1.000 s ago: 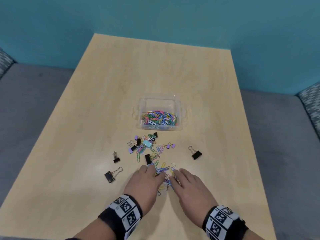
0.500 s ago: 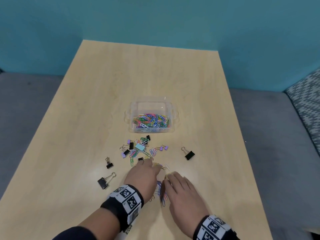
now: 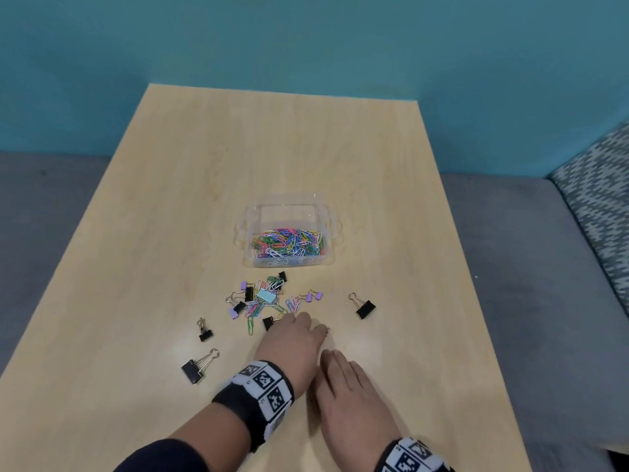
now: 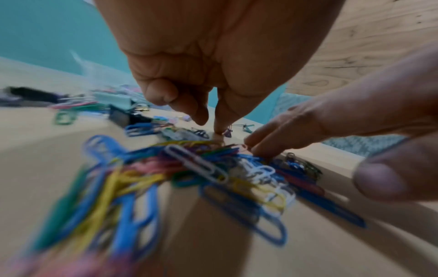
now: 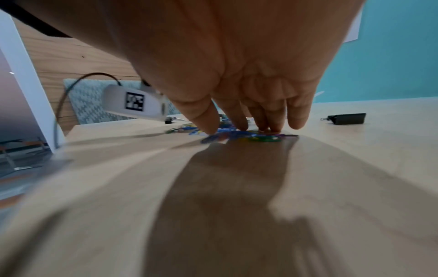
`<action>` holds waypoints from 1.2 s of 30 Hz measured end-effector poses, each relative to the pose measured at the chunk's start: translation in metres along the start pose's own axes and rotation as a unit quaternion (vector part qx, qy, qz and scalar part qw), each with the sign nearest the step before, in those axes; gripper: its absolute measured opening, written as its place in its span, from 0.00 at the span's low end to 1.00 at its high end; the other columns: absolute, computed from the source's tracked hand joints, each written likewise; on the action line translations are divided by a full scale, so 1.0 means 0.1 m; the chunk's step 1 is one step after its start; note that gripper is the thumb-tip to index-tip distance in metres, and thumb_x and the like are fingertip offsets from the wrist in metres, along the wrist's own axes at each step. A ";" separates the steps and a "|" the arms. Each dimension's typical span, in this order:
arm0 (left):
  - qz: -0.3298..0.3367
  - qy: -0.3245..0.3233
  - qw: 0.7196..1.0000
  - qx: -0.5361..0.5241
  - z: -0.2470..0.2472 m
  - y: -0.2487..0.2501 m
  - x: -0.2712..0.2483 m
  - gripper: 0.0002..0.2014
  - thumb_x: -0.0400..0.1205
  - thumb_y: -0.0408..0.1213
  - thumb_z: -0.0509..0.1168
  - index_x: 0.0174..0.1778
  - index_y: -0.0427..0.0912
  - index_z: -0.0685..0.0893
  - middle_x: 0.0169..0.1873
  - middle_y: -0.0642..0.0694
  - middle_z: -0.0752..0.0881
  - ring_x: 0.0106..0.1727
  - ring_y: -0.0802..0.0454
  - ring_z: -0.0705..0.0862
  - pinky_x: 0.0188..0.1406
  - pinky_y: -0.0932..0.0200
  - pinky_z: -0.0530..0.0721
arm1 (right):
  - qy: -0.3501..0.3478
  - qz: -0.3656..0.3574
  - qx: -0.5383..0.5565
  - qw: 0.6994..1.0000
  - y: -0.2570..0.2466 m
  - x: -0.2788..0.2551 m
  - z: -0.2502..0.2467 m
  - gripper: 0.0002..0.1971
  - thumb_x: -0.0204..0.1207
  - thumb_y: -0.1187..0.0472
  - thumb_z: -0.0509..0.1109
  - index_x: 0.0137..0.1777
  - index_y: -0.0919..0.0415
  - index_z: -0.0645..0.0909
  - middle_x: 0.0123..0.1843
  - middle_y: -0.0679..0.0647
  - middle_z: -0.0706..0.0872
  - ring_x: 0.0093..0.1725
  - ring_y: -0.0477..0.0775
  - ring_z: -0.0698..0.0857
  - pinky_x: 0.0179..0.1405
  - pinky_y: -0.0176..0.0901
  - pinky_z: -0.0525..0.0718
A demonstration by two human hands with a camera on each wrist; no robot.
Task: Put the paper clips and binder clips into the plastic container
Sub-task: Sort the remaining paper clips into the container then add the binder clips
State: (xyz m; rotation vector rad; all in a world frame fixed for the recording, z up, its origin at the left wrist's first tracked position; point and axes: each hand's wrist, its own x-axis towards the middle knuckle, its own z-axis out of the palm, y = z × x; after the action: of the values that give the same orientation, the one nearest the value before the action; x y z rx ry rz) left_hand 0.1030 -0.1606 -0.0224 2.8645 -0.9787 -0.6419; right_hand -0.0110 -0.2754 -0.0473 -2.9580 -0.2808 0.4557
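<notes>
The clear plastic container (image 3: 250, 216) stands mid-table with a layer of coloured paper clips (image 3: 289, 241) in it. In front of it lies a scatter of loose clips and small binder clips (image 3: 263, 298). My left hand (image 3: 303, 327) is cupped over a heap of paper clips (image 4: 201, 168), its bent fingertips (image 4: 220, 125) touching the table behind the heap. My right hand (image 3: 332, 357) lies flat beside it, straight fingers (image 5: 241, 123) pressing on the same clips (image 5: 246, 135). In the head view the heap is hidden under both hands.
Black binder clips lie apart: one at the right (image 3: 366, 308), also seen in the right wrist view (image 5: 348, 119), and two at the left (image 3: 205, 333) (image 3: 197, 367). The wooden table (image 3: 170, 233) has grey seating on both sides and a teal wall behind it.
Both hands have drawn back toward me, dragging the heap of paper clips along the table. The clips that showed between the fingers are now covered.
</notes>
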 end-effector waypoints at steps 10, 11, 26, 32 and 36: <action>-0.147 0.193 0.943 -0.228 0.08 -0.53 -0.53 0.11 0.78 0.27 0.62 0.51 0.43 0.85 0.43 0.47 0.78 0.41 0.46 0.81 0.38 0.57 0.76 | 0.023 -0.067 0.041 0.997 0.09 0.12 -0.13 0.30 0.72 0.64 0.53 0.77 0.65 0.65 0.76 0.63 0.72 0.77 0.62 0.69 0.73 0.57 0.71; -0.153 0.197 0.943 -0.222 0.15 -0.60 -0.66 0.11 0.77 0.25 0.64 0.50 0.42 0.86 0.44 0.47 0.79 0.41 0.46 0.81 0.39 0.57 0.76 | 0.022 -0.073 0.049 0.996 0.11 0.17 -0.14 0.30 0.73 0.65 0.55 0.78 0.66 0.62 0.78 0.63 0.69 0.79 0.62 0.65 0.75 0.56 0.67; -0.057 0.094 0.992 -0.062 0.31 -0.52 -0.56 0.24 0.69 0.34 0.65 0.63 0.43 0.78 0.71 0.40 0.75 0.66 0.37 0.75 0.55 0.42 0.82 | -0.016 -0.134 -0.004 0.991 0.04 1.06 -0.43 0.37 0.73 0.67 0.65 0.81 0.67 0.54 0.83 0.63 0.57 0.82 0.61 0.54 0.80 0.53 0.58; -0.039 0.116 0.991 -0.044 0.29 -0.66 -0.58 0.22 0.64 0.33 0.73 0.56 0.44 0.85 0.61 0.44 0.84 0.55 0.42 0.82 0.43 0.48 0.84 | -0.032 -0.147 -0.055 0.987 0.14 0.88 -0.32 0.32 0.69 0.68 0.65 0.75 0.71 0.66 0.78 0.67 0.65 0.79 0.68 0.59 0.72 0.60 0.71; -0.076 0.159 0.981 -0.085 0.25 -0.72 -0.50 0.16 0.68 0.32 0.74 0.52 0.43 0.82 0.56 0.42 0.84 0.50 0.41 0.81 0.48 0.48 0.85 | -0.013 -0.157 -0.036 0.987 0.11 0.63 -0.24 0.32 0.62 0.67 0.70 0.70 0.69 0.73 0.73 0.65 0.73 0.75 0.67 0.69 0.66 0.58 0.78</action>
State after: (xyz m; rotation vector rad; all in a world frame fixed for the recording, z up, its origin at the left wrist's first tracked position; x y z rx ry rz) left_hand 0.0987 -0.0716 -0.0394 2.7864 -0.6305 -0.2454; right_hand 0.0573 -0.2760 -0.0441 -2.9014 -0.7657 0.4486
